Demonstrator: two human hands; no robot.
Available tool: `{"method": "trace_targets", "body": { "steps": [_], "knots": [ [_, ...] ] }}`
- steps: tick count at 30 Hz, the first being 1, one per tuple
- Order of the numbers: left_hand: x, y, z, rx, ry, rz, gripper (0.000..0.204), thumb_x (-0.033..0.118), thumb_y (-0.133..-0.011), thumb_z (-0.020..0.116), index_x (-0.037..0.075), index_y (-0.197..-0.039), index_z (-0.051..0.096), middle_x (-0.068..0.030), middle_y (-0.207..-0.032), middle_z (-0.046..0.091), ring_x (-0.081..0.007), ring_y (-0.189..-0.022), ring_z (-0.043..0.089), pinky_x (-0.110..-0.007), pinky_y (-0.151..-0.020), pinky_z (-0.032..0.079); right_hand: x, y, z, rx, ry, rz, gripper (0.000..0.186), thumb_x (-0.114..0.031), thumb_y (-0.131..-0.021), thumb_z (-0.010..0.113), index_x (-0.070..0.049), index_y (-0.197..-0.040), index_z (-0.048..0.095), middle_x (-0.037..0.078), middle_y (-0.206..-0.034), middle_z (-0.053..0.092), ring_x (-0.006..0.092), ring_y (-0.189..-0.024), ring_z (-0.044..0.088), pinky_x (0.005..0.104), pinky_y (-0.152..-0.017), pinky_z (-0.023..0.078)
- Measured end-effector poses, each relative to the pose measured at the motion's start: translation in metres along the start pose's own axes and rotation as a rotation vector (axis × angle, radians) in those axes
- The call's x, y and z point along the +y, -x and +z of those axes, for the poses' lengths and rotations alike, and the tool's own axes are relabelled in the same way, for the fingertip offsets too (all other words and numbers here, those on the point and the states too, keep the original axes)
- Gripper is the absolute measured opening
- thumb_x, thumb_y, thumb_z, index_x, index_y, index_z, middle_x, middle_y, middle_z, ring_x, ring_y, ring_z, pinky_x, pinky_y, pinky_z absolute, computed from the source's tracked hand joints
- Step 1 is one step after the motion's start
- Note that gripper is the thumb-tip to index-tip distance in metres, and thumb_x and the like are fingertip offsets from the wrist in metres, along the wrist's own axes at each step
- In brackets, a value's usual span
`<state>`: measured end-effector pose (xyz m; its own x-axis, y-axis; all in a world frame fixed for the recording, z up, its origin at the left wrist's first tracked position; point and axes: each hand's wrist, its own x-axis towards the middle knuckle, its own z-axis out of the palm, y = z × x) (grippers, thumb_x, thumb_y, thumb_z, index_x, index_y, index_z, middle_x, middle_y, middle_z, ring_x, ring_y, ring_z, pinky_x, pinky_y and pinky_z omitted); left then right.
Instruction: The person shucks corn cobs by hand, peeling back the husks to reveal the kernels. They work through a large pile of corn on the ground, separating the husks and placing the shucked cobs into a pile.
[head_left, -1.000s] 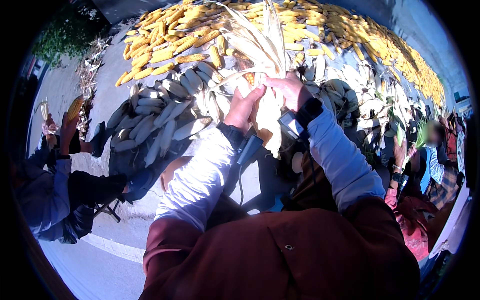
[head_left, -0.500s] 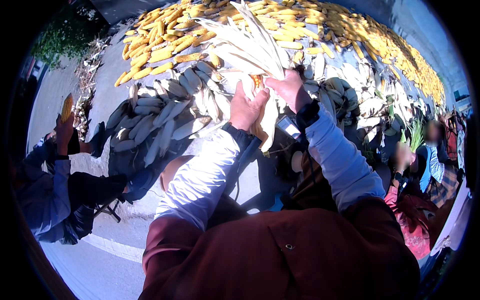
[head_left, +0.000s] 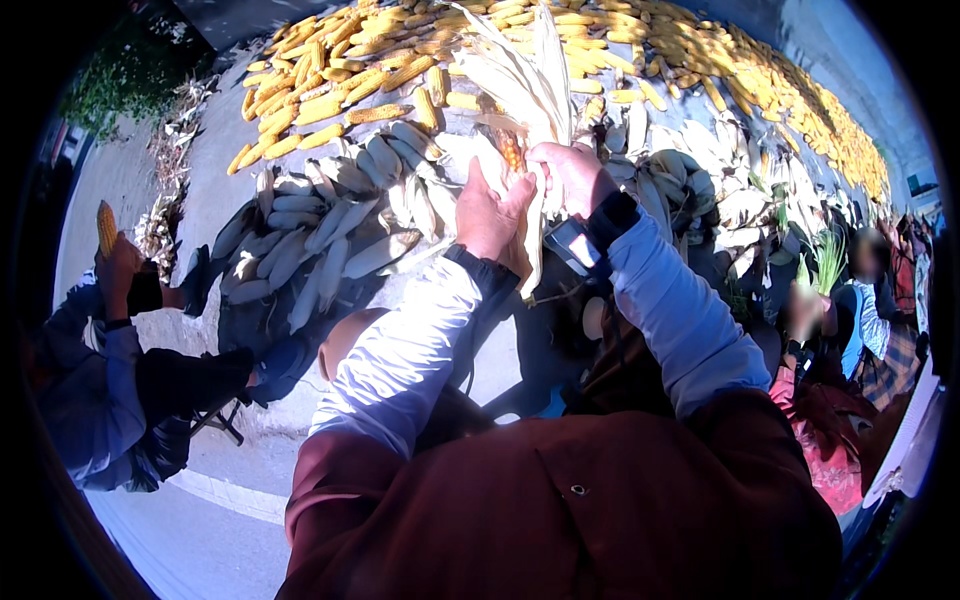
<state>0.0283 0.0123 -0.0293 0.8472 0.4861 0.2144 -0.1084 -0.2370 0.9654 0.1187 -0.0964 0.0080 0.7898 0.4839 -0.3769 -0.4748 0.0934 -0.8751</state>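
Between my hands is an ear of corn [head_left: 513, 152], its orange kernels showing where the pale husk [head_left: 545, 85] is pulled apart. My left hand [head_left: 490, 212] is closed around the lower part of the ear, thumb up against it. Long dry husk leaves fan out above, and a strip hangs down between my wrists. My right hand [head_left: 570, 175] grips the husk leaves on the ear's right side, thumb pressed toward the kernels. The ear's lower end is hidden by my left hand and the husk.
Unhusked ears [head_left: 340, 225] lie in a heap just beyond my arms, with more pale ears [head_left: 690, 165] to the right. Bare yellow cobs [head_left: 330, 90] cover the ground farther off. At left a seated co-worker's hand [head_left: 118, 262] holds a yellow cob [head_left: 106, 228]. Other people sit at right.
My right hand has moved slightly left and down, and the husk leaves now stand more upright, baring more kernels. The co-worker's cob at left has shifted left and lower.
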Motion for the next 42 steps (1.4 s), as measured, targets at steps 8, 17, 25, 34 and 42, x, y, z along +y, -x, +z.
{"method": "trace_targets", "body": {
  "steps": [8, 17, 25, 34, 42],
  "knots": [
    [-0.017, -0.004, 0.005, -0.008, 0.073, 0.026, 0.057, 0.027, -0.075, 0.069, -0.003, -0.116, 0.044, -0.0194, -0.096, 0.061, -0.0262, -0.089, 0.061, -0.031, -0.078, 0.046, 0.005, -0.016, -0.016, -0.248, -0.215, 0.280, 0.009, -0.012, -0.079, 0.058, -0.007, -0.086, 0.059, 0.003, -0.072, 0.059, 0.0133, -0.060, 0.055, 0.0281, -0.053, 0.047],
    [-0.010, -0.008, 0.000, -0.104, 0.382, -0.102, 0.045, 0.019, -0.079, 0.066, 0.000, -0.115, 0.045, -0.0102, -0.098, 0.062, -0.0154, -0.087, 0.058, -0.027, -0.078, 0.045, -0.005, -0.001, -0.010, -0.122, 0.218, -0.087, 0.017, -0.016, -0.074, 0.066, 0.000, -0.080, 0.063, 0.004, -0.061, 0.055, 0.0114, -0.051, 0.051, 0.0241, -0.042, 0.039],
    [-0.017, -0.005, 0.003, -0.023, 0.135, 0.018, 0.050, 0.030, -0.076, 0.068, 0.005, -0.114, 0.048, -0.0148, -0.095, 0.063, -0.0256, -0.088, 0.061, -0.032, -0.077, 0.046, -0.004, 0.003, 0.000, -0.012, 0.322, -0.176, 0.018, -0.008, -0.072, 0.063, 0.002, -0.086, 0.062, 0.004, -0.072, 0.059, 0.0099, -0.058, 0.054, 0.0236, -0.052, 0.042],
    [-0.007, -0.001, 0.001, 0.008, -0.132, 0.050, 0.054, 0.035, -0.075, 0.068, 0.003, -0.112, 0.047, -0.0189, -0.093, 0.062, -0.0320, -0.086, 0.061, -0.035, -0.075, 0.046, 0.009, -0.010, -0.004, 0.063, 0.393, -0.282, 0.022, -0.004, -0.072, 0.061, 0.007, -0.092, 0.060, 0.007, -0.082, 0.062, 0.0109, -0.071, 0.056, 0.0241, -0.062, 0.044],
    [-0.004, -0.010, -0.005, -0.003, 0.230, -0.030, 0.046, 0.025, -0.078, 0.066, 0.001, -0.112, 0.046, -0.0105, -0.094, 0.061, -0.0176, -0.084, 0.058, -0.028, -0.076, 0.045, -0.009, 0.003, -0.003, -0.078, 0.134, -0.130, 0.012, -0.012, -0.077, 0.065, -0.003, -0.082, 0.060, 0.002, -0.064, 0.056, 0.0087, -0.052, 0.051, 0.0222, -0.046, 0.041]
  ]
}}
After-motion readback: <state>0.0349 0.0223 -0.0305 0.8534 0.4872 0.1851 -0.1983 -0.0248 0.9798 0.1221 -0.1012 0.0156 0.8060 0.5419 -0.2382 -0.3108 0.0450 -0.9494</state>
